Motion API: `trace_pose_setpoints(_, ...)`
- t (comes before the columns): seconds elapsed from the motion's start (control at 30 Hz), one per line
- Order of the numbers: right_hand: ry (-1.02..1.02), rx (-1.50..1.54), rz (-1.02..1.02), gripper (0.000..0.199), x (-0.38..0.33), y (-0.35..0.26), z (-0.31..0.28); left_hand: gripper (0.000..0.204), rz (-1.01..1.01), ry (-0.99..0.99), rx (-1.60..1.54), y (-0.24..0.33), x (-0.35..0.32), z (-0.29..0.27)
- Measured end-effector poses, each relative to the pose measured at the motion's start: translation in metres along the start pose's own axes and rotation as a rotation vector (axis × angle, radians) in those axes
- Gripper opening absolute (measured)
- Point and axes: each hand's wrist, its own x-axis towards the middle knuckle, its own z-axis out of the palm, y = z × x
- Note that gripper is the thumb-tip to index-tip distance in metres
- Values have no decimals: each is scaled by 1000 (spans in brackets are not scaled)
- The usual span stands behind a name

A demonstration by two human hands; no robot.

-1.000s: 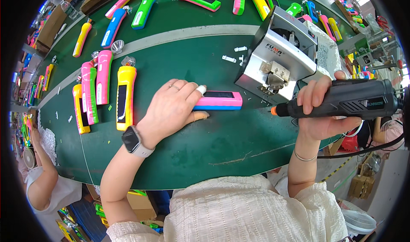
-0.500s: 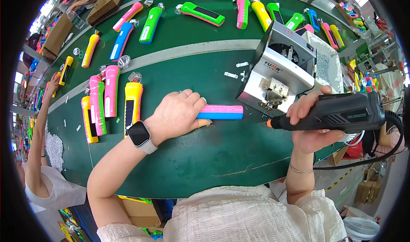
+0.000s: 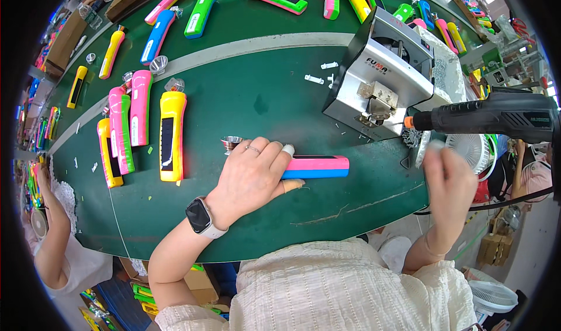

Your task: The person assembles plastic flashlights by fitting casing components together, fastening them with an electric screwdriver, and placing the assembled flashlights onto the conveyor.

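My left hand [image 3: 257, 170] is closed over a pink-and-blue flashlight [image 3: 318, 167] lying sideways on the green table. Its right end sticks out past my fingers, and the rest is hidden under my palm. A shiny reflector cup [image 3: 232, 143] shows just beyond my knuckles. My right hand [image 3: 450, 179] is raised off the table's right side, its fingers blurred by motion. Above it, apart from the hand, a black electric screwdriver [image 3: 491, 119] with an orange tip points left. Close to that tip stands a silver screw-feeding machine [image 3: 380, 80].
Several flashlights, including a yellow one [image 3: 173, 138], lie to the left and along the far side. Small white plastic parts [image 3: 314, 79] lie left of the machine. A white fan [image 3: 467, 153] stands at right. Another person's arm [image 3: 52, 226] is at far left.
My right hand has let go of the screwdriver and dropped below it; the screwdriver now sits farther right and higher. My left hand and the flashlight appear slightly lower and to the right.
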Motion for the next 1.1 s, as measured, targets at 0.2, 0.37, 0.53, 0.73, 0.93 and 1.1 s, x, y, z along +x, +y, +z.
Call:
trace_pose_setpoints(0.2,-159,179,-632,47,-1,-74,59,51,27,-39,30,-4,-3,2)
trace_pose_setpoints(0.37,-163,82,-958,23,12,-72,105,48,90,-59,22,-9,4,4)
trace_pose_setpoints(0.53,-57,107,-1153,16,22,-71,103,43,150,-43,15,-16,11,-5)
trace_pose_setpoints(0.73,-33,225,-794,45,19,-58,82,34,297,-135,273,-60,50,-9)
trace_pose_setpoints(0.93,889,284,-115,68,9,29,37,57,-387,275,510,-178,131,-15)
trace_pose_setpoints(1.1,923,732,207,53,36,87,36,66,-1090,466,206,-267,111,14)
